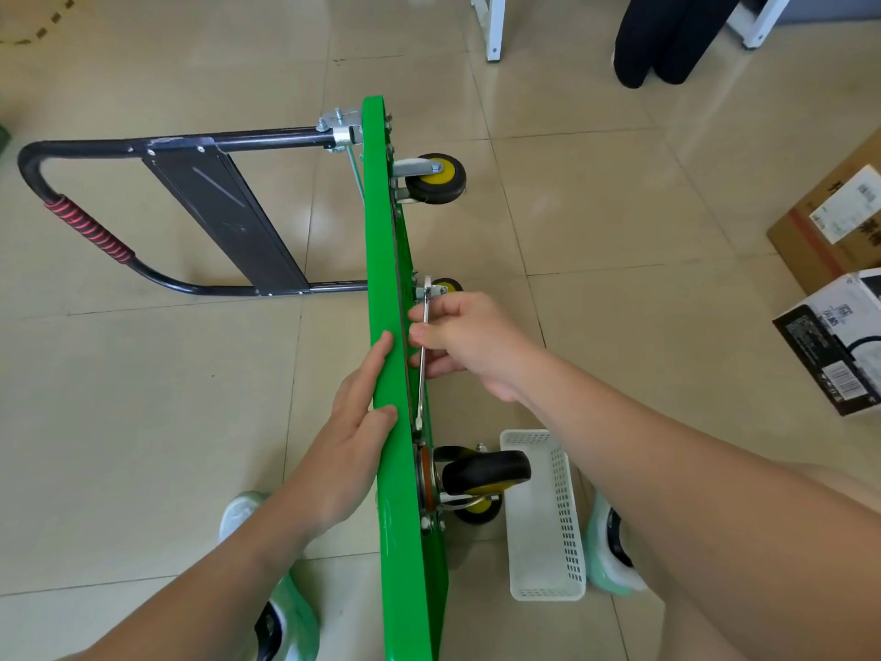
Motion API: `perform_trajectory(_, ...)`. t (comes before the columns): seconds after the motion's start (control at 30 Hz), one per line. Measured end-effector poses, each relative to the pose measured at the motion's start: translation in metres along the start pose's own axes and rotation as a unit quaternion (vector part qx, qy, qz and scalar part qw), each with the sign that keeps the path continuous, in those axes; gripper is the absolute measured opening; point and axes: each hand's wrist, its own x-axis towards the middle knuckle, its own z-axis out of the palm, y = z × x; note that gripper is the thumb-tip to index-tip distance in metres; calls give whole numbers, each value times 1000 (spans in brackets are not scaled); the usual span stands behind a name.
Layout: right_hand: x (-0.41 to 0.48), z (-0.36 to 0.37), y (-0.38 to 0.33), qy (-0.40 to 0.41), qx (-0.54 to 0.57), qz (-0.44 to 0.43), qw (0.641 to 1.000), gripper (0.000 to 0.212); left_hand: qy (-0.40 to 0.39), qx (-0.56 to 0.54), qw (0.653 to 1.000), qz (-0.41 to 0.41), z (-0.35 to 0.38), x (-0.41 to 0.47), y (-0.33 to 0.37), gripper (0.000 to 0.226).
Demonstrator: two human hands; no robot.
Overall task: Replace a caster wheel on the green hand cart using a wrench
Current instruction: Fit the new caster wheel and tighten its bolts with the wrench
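Currently the green hand cart [381, 260] stands on its long edge on the tiled floor [143, 422], its deck running between the two hands and away from the person. The left hand [350, 427] lies flat against the deck's smooth face, fingers straight and together, with the thumb laid over the top edge. Just across the deck, the right hand [465, 343] curls its fingers round the shank of a silver wrench [420, 398], which lies along the underside. The wrench's far head sits on a fastener at the mounting plate of a yellow-hubbed caster wheel [447, 284], just beyond the knuckles. Nearer than the right hand, below its forearm, a black swivel caster [486, 469] sticks out from the underside, beside a white perforated basket [548, 541] on the floor. Far beyond both hands another caster [436, 179] juts out near the deck's far corner. Beyond the left hand, the black handle [267, 136] with its red grip extends sideways from the deck.
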Motion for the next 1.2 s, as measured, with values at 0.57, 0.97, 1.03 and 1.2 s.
perform_trajectory(0.57, -24, 1, -1, -9, -106, -119, 987, 15, 11, 9, 1000, 7, 2, 2, -2, 70)
perform_trajectory(0.97, -64, -2, 1, -8, -37, -215, 976, 31, 27, 13, 1000, 1, 5, 7, -6, 74)
perform_trajectory(1.03, -69, -2, 4, -7, -17, -207, 978, 28, 28, 8, 1000, -3, 6, 6, -5, 74)
perform_trajectory(1.2, -77, 0, 8, 6, -3, -209, 978, 24, 34, 1, 999, -3, 8, 4, 1, 76)
